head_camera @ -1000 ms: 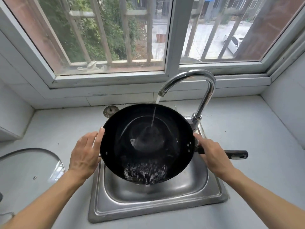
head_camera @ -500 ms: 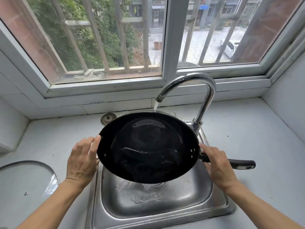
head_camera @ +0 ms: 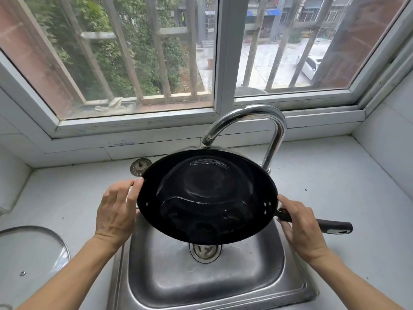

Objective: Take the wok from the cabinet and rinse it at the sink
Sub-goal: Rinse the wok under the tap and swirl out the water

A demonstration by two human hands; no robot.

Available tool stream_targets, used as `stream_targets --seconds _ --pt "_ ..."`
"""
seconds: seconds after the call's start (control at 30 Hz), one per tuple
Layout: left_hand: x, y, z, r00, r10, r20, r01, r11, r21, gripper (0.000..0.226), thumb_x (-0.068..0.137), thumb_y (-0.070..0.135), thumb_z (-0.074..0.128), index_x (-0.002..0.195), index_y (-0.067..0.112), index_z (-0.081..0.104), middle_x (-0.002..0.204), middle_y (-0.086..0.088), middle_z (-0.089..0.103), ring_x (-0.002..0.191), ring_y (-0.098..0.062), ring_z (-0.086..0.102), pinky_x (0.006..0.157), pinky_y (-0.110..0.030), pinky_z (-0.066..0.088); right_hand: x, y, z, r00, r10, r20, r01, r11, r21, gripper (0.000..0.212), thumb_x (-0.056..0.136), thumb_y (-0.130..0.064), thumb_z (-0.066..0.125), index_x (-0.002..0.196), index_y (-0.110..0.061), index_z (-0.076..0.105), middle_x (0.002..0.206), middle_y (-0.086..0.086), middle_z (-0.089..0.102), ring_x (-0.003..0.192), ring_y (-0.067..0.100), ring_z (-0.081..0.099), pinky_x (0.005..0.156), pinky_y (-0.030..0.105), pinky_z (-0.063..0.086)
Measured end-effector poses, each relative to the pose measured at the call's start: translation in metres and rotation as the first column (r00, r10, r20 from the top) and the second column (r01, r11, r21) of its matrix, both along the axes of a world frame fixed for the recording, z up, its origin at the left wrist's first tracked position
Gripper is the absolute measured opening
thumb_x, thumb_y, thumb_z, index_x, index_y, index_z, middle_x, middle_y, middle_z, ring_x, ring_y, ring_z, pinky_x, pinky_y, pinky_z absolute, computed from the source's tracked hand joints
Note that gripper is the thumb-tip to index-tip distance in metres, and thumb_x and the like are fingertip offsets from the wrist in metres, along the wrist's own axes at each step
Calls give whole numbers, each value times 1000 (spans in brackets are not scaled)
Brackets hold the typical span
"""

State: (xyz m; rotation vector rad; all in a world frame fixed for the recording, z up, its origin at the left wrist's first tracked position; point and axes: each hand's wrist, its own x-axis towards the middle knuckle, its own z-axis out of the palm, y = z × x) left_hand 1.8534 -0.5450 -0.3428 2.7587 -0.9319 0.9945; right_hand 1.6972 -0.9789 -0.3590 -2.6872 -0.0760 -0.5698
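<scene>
A black wok [head_camera: 207, 198] hangs tilted toward me above the steel sink [head_camera: 156, 271], its wet inside facing me. My left hand [head_camera: 116, 209] grips the wok's left rim. My right hand [head_camera: 301, 229] holds the base of its long black handle [head_camera: 335, 227], which points right. The chrome faucet [head_camera: 274, 128] arches over the wok's far edge, with its spout just above the rim. No water stream shows at the spout. The sink basin is wet around the open drain [head_camera: 204, 251].
A glass lid [head_camera: 29, 251] lies on the grey counter at the left. A metal drain strainer [head_camera: 139, 166] sits behind the sink's left corner. The window sill [head_camera: 156, 121] runs along the back, and a tiled wall [head_camera: 388, 139] closes in the right side.
Water ran into the wok and poured out of its near edge; now no stream shows and the wok holds only a film. I have raised it and tipped it more steeply toward me.
</scene>
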Motion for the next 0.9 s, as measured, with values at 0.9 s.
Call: stream_targets --seconds 0.9 --pt "18 -55 12 987 -147 66 149 988 -30 47 98 22 45 141 7 35 119 -18 52 106 -38 51 92 -47 43 -47 -19 -3 986 -155 -58 157 987 40 104 60 14 80 143 -22 30 97 -1 58 84 13 52 78 35 42"
